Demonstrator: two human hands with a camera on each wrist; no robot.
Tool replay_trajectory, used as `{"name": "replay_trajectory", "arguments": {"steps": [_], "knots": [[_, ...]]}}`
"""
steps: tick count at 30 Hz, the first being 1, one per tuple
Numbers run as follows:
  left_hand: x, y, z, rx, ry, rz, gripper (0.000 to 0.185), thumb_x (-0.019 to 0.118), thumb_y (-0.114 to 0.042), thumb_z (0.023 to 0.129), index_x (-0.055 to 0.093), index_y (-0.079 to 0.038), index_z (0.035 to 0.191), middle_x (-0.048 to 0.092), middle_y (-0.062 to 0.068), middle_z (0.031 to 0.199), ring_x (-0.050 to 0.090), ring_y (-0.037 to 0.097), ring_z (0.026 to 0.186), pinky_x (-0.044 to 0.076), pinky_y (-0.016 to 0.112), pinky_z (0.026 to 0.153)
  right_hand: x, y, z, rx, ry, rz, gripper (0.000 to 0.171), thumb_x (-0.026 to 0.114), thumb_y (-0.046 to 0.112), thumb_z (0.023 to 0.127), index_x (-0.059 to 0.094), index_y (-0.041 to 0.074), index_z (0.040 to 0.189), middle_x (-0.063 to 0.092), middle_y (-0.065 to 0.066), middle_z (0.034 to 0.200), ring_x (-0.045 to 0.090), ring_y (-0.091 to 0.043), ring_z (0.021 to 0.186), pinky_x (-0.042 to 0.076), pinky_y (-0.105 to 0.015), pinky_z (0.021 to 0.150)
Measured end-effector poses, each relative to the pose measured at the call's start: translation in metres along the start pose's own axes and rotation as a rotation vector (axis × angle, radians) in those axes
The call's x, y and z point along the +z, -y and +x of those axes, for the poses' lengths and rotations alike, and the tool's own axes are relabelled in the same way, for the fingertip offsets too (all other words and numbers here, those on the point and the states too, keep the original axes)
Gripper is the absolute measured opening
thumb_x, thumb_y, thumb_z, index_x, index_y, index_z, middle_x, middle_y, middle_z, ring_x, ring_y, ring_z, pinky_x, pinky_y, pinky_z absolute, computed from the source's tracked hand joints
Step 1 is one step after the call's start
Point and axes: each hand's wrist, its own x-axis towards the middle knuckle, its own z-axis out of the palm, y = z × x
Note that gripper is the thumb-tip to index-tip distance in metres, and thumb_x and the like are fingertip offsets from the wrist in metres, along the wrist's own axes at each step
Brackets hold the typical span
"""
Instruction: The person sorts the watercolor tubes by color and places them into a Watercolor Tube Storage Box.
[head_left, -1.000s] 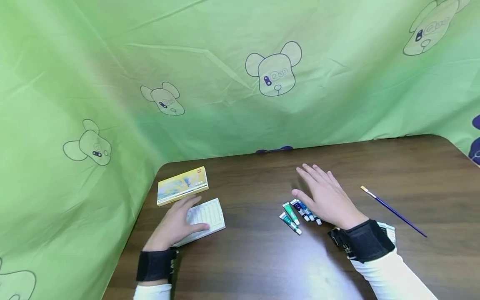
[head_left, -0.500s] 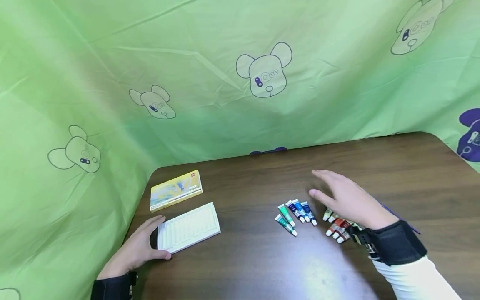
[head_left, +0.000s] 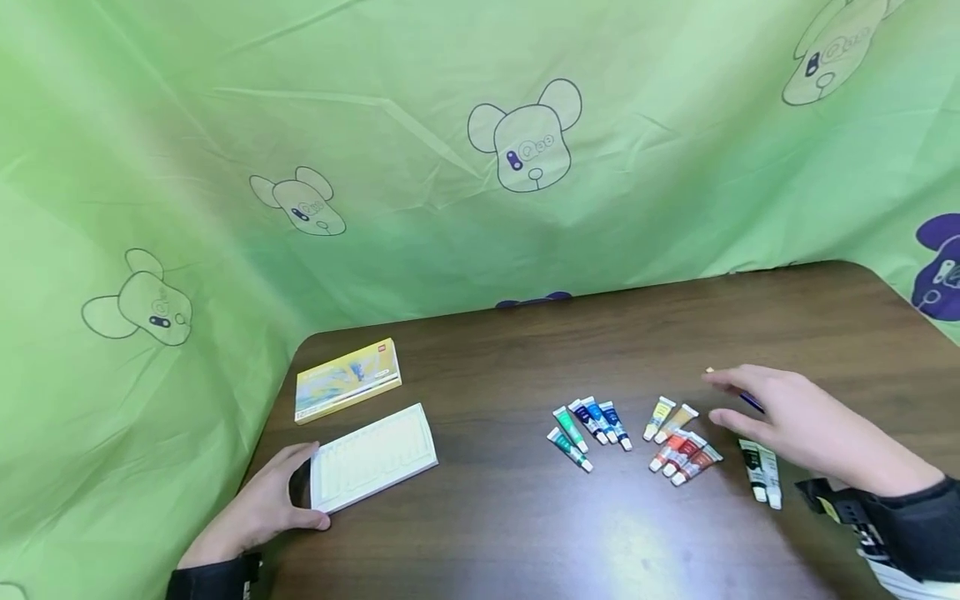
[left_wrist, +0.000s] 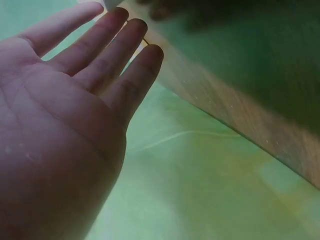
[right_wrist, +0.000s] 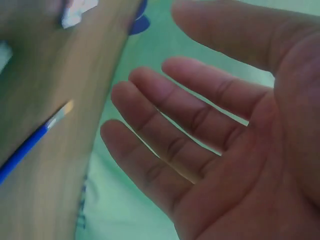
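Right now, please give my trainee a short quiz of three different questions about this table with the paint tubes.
1. True or false: the right hand holds a paint tube.
2. Which thing does the left hand touch? A) the yellow box B) the white tray C) the green tubes
3. Fill in: the blue paintbrush lies on the brown ____, under the right hand.

Key:
1. False. Its fingers are spread and hold nothing.
2. B. The fingers rest on the tray's near left edge.
3. table
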Motion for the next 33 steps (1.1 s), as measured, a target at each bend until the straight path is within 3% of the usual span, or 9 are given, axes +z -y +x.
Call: {"name": "replay_trajectory", "arguments": {"steps": [3, 7, 12, 15, 17, 19, 22, 24, 33], "knots": [[-0.002, 0.003, -0.003, -0.010, -0.004, 0.007, 0.116, 0.102, -0.039, 0.055, 0.052, 0.009, 0.147, 0.058, 0.027, 0.143, 0.058, 0.044, 0.131, 0.051, 0.049, 0.101, 0.003, -0.010, -0.010, -0.026, -0.020, -0.046, 0.046, 0.090, 0.017, 0.080, 0.074, 0.005, 0.121, 0.079, -0.009, 0.111, 0.074, -0.030, 0.101, 0.057, -0.048, 0.086], [-0.004, 0.006, -0.004, -0.002, -0.002, -0.001, 0.117, 0.103, -0.039, 0.054, 0.051, 0.008, 0.148, 0.059, 0.026, 0.143, 0.058, 0.044, 0.131, 0.050, 0.050, 0.101, 0.006, -0.021, -0.022, -0.081, -0.054, -0.079, 0.039, 0.093, 0.010, 0.070, 0.076, 0.013, 0.105, 0.077, 0.005, 0.097, 0.070, -0.007, 0.087, 0.057, -0.034, 0.076], [-0.003, 0.006, -0.001, 0.000, 0.007, -0.006, 0.115, 0.103, -0.038, 0.054, 0.053, 0.005, 0.147, 0.061, 0.024, 0.140, 0.059, 0.042, 0.129, 0.049, 0.051, 0.102, 0.012, -0.030, -0.037, -0.167, -0.075, -0.085, 0.042, 0.095, 0.004, 0.062, 0.074, 0.023, 0.093, 0.071, 0.016, 0.089, 0.062, 0.008, 0.083, 0.047, -0.012, 0.073], [-0.003, 0.005, 0.000, 0.007, 0.012, 0.001, 0.115, 0.103, -0.038, 0.054, 0.052, 0.004, 0.149, 0.060, 0.024, 0.142, 0.058, 0.042, 0.130, 0.049, 0.053, 0.102, 0.017, -0.035, -0.046, -0.224, -0.098, -0.067, 0.037, 0.097, 0.011, 0.067, 0.073, 0.026, 0.091, 0.068, 0.017, 0.089, 0.060, 0.010, 0.083, 0.041, -0.005, 0.073], [-0.003, 0.004, 0.001, 0.026, 0.008, 0.004, 0.115, 0.103, -0.037, 0.055, 0.052, 0.004, 0.149, 0.059, 0.024, 0.143, 0.057, 0.043, 0.130, 0.048, 0.054, 0.103, 0.020, -0.038, -0.052, -0.274, -0.124, -0.046, 0.021, 0.090, 0.032, 0.083, 0.071, 0.027, 0.089, 0.065, 0.018, 0.090, 0.058, 0.010, 0.081, 0.039, -0.004, 0.072], [-0.003, 0.003, 0.001, 0.038, -0.002, 0.003, 0.112, 0.103, -0.037, 0.054, 0.055, 0.003, 0.147, 0.060, 0.022, 0.142, 0.058, 0.042, 0.130, 0.049, 0.052, 0.103, 0.024, -0.040, -0.055, -0.318, -0.149, -0.024, 0.024, 0.070, 0.053, 0.096, 0.069, 0.030, 0.088, 0.064, 0.020, 0.090, 0.056, 0.011, 0.081, 0.038, -0.003, 0.071], [-0.002, 0.001, 0.003, 0.052, -0.012, -0.018, 0.107, 0.104, -0.037, 0.051, 0.060, 0.001, 0.140, 0.063, 0.018, 0.138, 0.060, 0.038, 0.128, 0.048, 0.048, 0.103, 0.028, -0.042, -0.058, -0.370, -0.175, 0.003, 0.047, 0.035, 0.067, 0.100, 0.066, 0.033, 0.088, 0.062, 0.023, 0.091, 0.055, 0.011, 0.080, 0.038, -0.004, 0.070], [-0.002, 0.001, 0.003, 0.038, -0.003, -0.024, 0.105, 0.104, -0.039, 0.050, 0.061, 0.000, 0.138, 0.064, 0.015, 0.137, 0.060, 0.035, 0.126, 0.049, 0.046, 0.102, 0.029, -0.043, -0.058, -0.386, -0.179, 0.013, 0.047, 0.032, 0.066, 0.100, 0.065, 0.036, 0.087, 0.061, 0.025, 0.092, 0.054, 0.011, 0.080, 0.038, -0.004, 0.070], [0.001, -0.004, 0.003, 0.007, 0.048, 0.003, 0.112, 0.103, -0.039, 0.053, 0.055, 0.003, 0.145, 0.060, 0.021, 0.140, 0.057, 0.042, 0.129, 0.047, 0.059, 0.104, 0.029, -0.046, -0.056, -0.411, -0.196, 0.000, 0.043, 0.032, 0.065, 0.101, 0.064, 0.042, 0.084, 0.061, 0.026, 0.093, 0.054, 0.011, 0.080, 0.039, -0.004, 0.070]]}}
